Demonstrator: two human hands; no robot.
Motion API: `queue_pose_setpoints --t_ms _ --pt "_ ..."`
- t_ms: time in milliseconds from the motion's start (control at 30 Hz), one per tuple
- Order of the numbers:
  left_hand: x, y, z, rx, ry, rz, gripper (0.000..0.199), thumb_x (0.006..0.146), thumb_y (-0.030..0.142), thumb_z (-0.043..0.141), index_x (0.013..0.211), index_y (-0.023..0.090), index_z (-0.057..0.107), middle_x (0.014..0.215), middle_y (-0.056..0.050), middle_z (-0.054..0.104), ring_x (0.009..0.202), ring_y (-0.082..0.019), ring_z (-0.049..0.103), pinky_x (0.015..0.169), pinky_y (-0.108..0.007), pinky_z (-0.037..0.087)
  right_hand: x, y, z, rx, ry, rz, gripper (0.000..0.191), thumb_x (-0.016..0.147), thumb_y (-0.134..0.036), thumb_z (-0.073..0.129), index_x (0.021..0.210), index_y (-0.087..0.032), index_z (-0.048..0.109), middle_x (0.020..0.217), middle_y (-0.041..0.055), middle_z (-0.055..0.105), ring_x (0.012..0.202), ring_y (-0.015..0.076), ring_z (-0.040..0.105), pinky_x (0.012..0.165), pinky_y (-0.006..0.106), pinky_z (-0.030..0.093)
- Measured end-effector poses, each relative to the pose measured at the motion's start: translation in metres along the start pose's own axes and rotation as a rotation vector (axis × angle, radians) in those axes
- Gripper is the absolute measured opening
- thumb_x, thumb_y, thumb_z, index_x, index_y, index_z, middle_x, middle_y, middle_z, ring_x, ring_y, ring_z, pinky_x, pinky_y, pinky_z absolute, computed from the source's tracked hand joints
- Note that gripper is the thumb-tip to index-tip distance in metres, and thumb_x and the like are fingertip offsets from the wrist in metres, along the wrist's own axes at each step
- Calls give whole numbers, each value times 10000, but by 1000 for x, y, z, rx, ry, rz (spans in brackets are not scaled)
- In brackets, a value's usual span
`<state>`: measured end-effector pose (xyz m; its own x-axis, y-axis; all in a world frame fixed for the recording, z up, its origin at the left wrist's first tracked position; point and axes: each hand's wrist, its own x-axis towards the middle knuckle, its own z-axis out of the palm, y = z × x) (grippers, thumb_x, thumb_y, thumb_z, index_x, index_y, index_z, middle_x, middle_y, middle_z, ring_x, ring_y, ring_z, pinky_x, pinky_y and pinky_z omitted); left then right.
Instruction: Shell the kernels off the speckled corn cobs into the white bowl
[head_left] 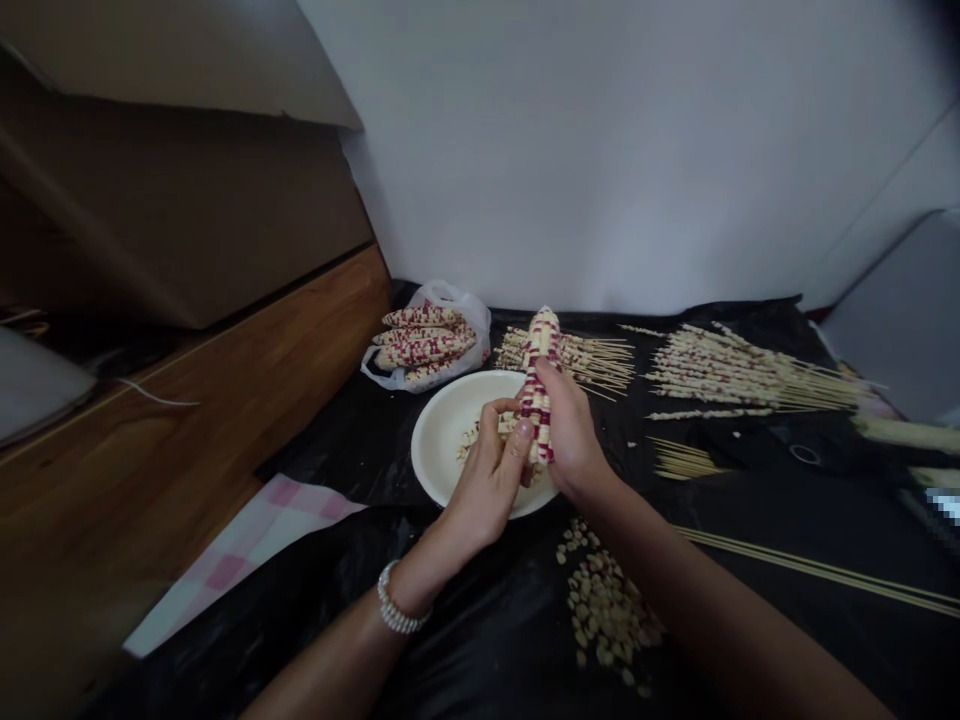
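A corn cob with cream and dark red kernels is held upright over a white bowl. My right hand wraps round the cob from the right, its thumb on the front. My left hand is at the cob's lower left side, thumb and index finger curled close together near the kernels; what lies between these fingertips is too small to make out. Loose kernels lie in the bowl, partly hidden by my hands.
Several cobs lie in a clear plastic bag behind the bowl. Skewers threaded with kernels and bare sticks lie right. Pale flat pieces are scattered in front on black plastic. A wall stands behind.
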<state>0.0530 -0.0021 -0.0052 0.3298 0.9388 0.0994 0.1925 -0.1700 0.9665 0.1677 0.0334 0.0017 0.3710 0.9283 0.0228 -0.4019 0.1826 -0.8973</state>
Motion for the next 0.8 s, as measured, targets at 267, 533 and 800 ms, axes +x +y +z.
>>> queue_pose_setpoints --t_ms 267,533,800 --pt "3 2 7 76 123 166 363 1082 438 333 1238 176 530 1255 -143 646 1184 -244 610 1048 -406 444 -8 -1 7 27 -133 109 435 684 -517 850 936 -246 621 852 -5 734 738 215 720 667 334 554" --pt "3 -3 11 83 192 162 382 1087 416 298 1194 174 573 1232 -146 676 1182 -264 627 1060 -440 448 -16 -7 12 -34 -91 88 354 730 -412 809 966 -241 608 851 14 758 819 252 762 736 385 590" --pt "1 -1 15 3 227 111 393 1073 514 318 1040 201 553 988 -90 644 954 -230 623 908 -386 500 -15 -8 10 -42 -86 69 322 732 -380 789 969 -250 615 915 21 765 922 282 768 765 407 604"
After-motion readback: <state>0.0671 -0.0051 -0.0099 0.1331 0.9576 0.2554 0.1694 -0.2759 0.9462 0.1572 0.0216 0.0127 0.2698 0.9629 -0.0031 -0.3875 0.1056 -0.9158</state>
